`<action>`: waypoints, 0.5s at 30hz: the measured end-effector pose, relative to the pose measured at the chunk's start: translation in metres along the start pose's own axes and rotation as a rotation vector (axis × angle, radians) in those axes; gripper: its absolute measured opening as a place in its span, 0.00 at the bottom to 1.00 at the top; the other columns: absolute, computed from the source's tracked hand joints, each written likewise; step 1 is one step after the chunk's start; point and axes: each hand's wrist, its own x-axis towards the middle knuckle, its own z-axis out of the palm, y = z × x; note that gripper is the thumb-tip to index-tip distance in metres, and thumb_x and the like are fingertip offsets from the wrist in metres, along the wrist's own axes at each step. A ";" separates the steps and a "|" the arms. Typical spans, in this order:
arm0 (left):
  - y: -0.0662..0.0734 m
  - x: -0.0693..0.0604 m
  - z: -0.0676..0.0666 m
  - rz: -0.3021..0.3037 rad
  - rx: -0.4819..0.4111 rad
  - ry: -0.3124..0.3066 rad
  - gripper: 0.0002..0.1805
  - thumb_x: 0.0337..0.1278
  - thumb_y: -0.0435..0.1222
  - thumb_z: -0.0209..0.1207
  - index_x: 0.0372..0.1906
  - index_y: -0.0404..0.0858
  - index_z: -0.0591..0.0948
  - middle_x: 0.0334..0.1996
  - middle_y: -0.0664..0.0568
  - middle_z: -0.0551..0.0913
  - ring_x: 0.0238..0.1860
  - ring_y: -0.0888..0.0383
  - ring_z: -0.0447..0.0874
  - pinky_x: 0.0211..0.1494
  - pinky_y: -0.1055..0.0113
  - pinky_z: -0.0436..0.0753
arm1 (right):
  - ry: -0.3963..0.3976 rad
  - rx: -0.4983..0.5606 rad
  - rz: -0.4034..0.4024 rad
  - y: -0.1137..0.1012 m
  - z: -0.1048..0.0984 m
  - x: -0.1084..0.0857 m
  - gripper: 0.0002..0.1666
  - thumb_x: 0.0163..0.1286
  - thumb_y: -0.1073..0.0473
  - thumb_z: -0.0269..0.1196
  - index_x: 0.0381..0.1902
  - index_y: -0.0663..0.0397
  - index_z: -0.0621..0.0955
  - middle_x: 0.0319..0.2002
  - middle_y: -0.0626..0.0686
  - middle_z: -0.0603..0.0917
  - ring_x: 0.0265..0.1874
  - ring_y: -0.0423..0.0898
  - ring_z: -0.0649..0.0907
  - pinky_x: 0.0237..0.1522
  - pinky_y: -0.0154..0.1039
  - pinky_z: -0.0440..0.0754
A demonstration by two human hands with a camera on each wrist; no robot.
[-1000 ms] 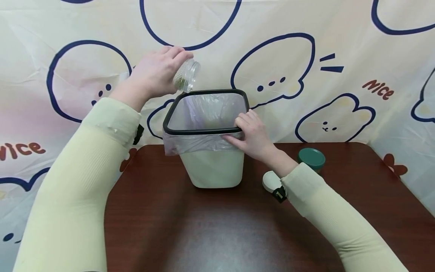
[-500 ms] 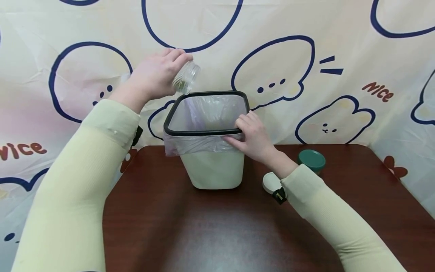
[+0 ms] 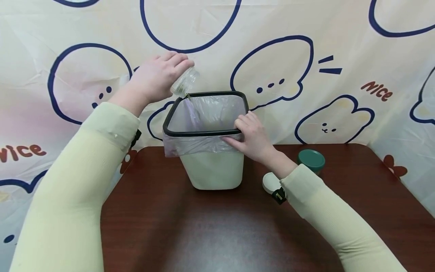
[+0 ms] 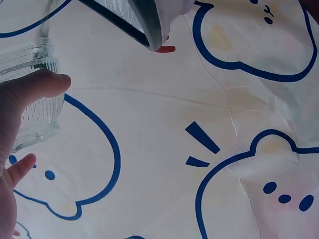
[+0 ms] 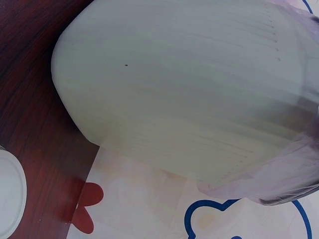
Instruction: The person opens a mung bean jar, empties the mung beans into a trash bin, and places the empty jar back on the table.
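My left hand (image 3: 157, 78) grips a clear ribbed glass jar (image 3: 185, 83), tipped mouth-down at the back left corner of a pale trash bin (image 3: 214, 172). Something thin and greenish shows at the jar's mouth, and in the left wrist view a clear streak leaves the glass jar (image 4: 42, 117). A translucent bag (image 3: 200, 145) lines the bin, folded over under its black rim (image 3: 204, 133). At the front right corner my right hand (image 3: 253, 136) holds that rim, thumb outside and fingers over the top. The right wrist view shows the bin's side (image 5: 174, 89) but not the hand.
A green-lidded jar (image 3: 311, 159) stands right of the bin, partly behind my right forearm. A round white lid-like disc (image 3: 271, 183) lies nearer, beside the wrist. The brown table (image 3: 210, 234) meets a patterned cloth backdrop (image 3: 340, 87).
My left hand has lowered slightly and tipped the glass jar further down toward the bin. Greenish matter now shows at its mouth. The right hand keeps its hold on the rim.
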 end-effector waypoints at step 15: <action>-0.003 0.000 -0.008 0.024 0.070 0.050 0.42 0.41 0.24 0.70 0.66 0.34 0.65 0.63 0.36 0.68 0.65 0.38 0.63 0.63 0.42 0.67 | -0.004 0.005 0.002 0.000 0.000 0.001 0.24 0.53 0.57 0.75 0.22 0.57 0.68 0.22 0.50 0.67 0.27 0.50 0.67 0.37 0.45 0.64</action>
